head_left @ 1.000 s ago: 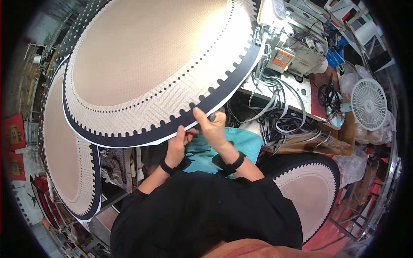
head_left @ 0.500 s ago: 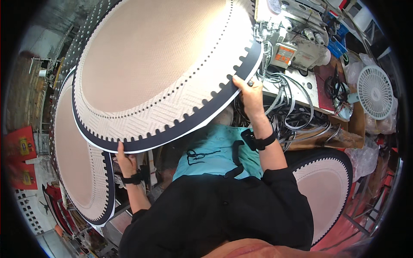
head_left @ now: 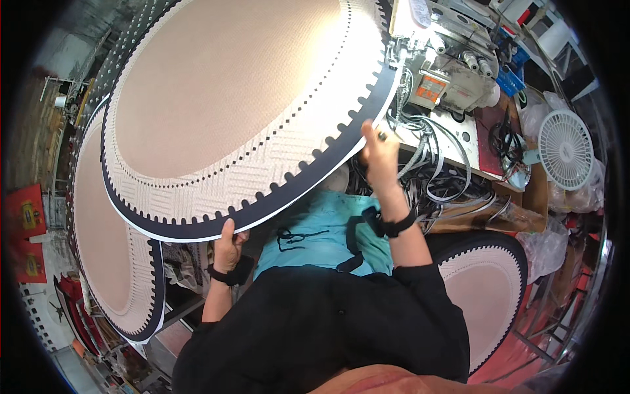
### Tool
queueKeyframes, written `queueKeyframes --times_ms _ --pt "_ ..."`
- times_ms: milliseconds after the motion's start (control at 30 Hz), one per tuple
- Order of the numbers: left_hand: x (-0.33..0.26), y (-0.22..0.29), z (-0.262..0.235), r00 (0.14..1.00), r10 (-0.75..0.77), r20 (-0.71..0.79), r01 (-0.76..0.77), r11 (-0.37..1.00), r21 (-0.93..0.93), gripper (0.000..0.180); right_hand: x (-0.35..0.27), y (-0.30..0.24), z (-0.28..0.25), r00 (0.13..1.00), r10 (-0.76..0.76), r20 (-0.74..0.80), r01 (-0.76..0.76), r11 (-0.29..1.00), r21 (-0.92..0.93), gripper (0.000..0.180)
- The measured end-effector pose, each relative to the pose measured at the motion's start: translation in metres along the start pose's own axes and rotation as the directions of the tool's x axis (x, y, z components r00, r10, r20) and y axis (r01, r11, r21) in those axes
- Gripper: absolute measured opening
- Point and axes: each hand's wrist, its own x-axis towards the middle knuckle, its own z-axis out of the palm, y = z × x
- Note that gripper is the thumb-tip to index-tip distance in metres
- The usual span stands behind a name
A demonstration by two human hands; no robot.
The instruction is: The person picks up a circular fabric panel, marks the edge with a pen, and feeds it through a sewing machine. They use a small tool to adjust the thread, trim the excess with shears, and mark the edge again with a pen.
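Since half a second ago both hands have crept along the round rug [head_left: 230, 111], left hand [head_left: 226, 244] pinching its dark rim at 7 o'clock, right hand [head_left: 379, 154] gripping it at 3 o'clock beside the sewing machine [head_left: 446, 72], where the edge could snag on cables.

Matt woven round rug [head_left: 243, 98], rough textured weave, dark smooth-looking edge binding.

Your left hand [head_left: 228, 244] and right hand [head_left: 378, 154] grip the round beige rug's [head_left: 243, 105] dark edge beside the sewing machine [head_left: 441, 65].
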Motion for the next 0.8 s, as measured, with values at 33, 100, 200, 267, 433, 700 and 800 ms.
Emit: queueKeyframes --times_ms 33,100,200,267,433,700,800 --pt "0.001 -0.008 0.000 0.996 0.008 0.089 -0.006 1.000 -0.013 0.034 -0.019 0.006 0.006 0.998 0.050 0.049 -0.051 0.998 0.028 0.029" --pt "0.002 -0.013 0.017 0.982 0.001 0.189 0.003 1.000 -0.021 0.045 -0.054 0.023 0.024 0.986 0.061 0.155 -0.084 0.985 0.149 0.029" --pt "0.003 -0.023 0.035 0.970 -0.002 0.244 0.011 0.999 -0.037 0.045 -0.091 0.025 0.045 0.935 -0.005 0.355 -0.033 0.994 0.102 0.025" --pt "0.003 -0.036 0.048 0.980 -0.019 0.197 0.019 1.000 0.001 0.045 -0.105 0.011 0.059 0.911 0.114 0.397 -0.192 0.968 0.162 0.020" --pt "0.005 -0.047 0.083 0.973 -0.003 0.229 -0.011 0.998 0.059 0.043 -0.098 0.011 0.066 0.962 -0.014 0.273 -0.020 0.992 0.121 0.015" --pt "0.009 -0.009 0.020 0.929 0.201 -0.310 -0.294 0.911 -0.289 0.054 -0.049 0.014 0.041 0.980 -0.053 0.194 0.033 0.994 0.103 0.023" --pt "0.026 0.041 -0.017 0.821 0.344 -0.455 -0.482 0.846 -0.229 0.048 -0.029 0.008 0.027 0.967 0.006 0.255 -0.039 0.992 0.123 0.017"
